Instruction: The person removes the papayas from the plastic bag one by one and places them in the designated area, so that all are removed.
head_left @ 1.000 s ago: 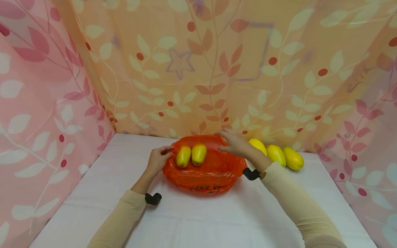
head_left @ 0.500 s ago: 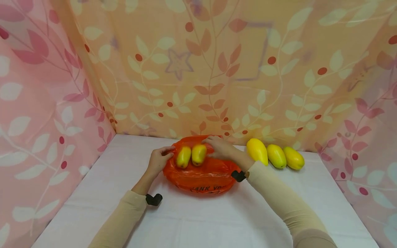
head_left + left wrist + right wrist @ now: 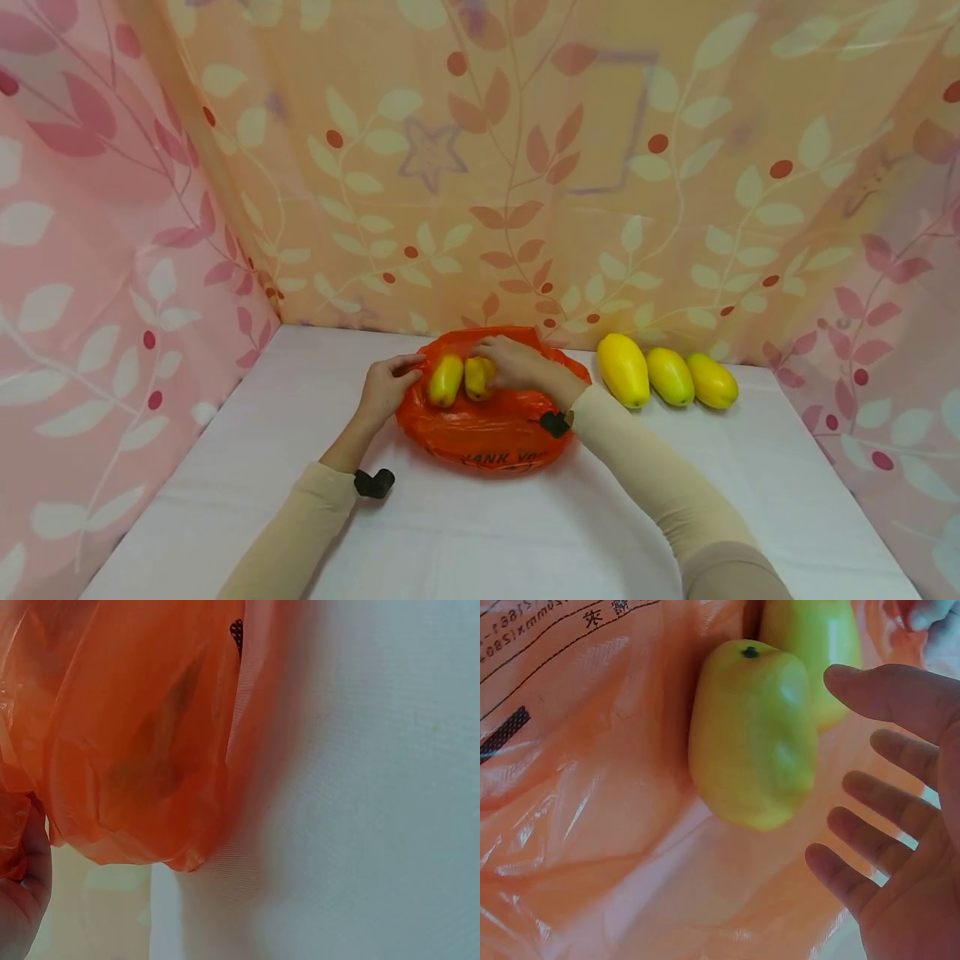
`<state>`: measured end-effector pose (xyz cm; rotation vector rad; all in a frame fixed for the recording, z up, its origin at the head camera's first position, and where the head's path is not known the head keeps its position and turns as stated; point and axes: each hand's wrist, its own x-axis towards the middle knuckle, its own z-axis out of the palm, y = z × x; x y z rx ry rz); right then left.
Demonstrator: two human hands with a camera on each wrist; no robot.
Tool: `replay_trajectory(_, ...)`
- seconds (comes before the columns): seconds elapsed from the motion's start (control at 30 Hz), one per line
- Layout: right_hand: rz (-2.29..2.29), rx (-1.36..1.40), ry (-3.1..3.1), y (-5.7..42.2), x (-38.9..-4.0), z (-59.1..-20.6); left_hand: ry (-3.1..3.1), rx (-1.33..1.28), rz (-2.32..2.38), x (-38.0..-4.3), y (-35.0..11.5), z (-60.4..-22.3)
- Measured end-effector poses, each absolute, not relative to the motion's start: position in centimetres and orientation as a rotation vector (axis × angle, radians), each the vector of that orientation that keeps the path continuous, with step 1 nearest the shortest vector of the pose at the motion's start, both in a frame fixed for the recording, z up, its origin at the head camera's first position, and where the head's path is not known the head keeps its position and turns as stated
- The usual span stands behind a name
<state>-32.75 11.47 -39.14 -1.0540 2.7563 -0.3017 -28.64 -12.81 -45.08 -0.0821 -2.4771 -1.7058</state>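
My left hand pinches the left rim of a red-orange plastic bag that lies spread open; in the left wrist view that hand has a fold of the bag between thumb and fingers. Two yellow-green mangoes lie inside, a left mango and a right mango. Over the bag, my right hand reaches in and partly covers the right mango. The right wrist view has that hand with fingers spread, palm facing the nearer mango, which overlaps the farther mango.
Right of the bag, a large yellow mango and two smaller ones, a middle mango and an outer mango, stand in a row. A white cloth covers the table. Leaf-patterned curtains enclose the back and sides.
My right hand has moved left from the bag's right rim to the right mango, uncovering the large mango in the row. The left hand stays at the left rim.
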Motion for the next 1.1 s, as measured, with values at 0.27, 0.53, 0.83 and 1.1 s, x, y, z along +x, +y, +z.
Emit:
replay_trajectory(0.27,-0.251,-1.076,2.746,10.9,-33.5,-40.1,-2.472,-0.093,-1.714,-28.6,-12.8,-44.8)
replay_trajectory(0.53,-0.143,-1.098,2.784,11.1,-33.4,-40.7,-2.475,-0.074,-1.729,-28.8,-13.1,-44.8)
replay_trajectory(0.83,-0.055,-0.997,2.77,11.3,-33.0,-41.5,-2.458,-0.073,-1.746,-28.6,-13.3,-44.5)
replay_trajectory(1.1,-0.087,-0.91,2.756,11.6,-33.0,-41.8,-2.462,-0.077,-1.742,-28.5,-13.3,-44.7)
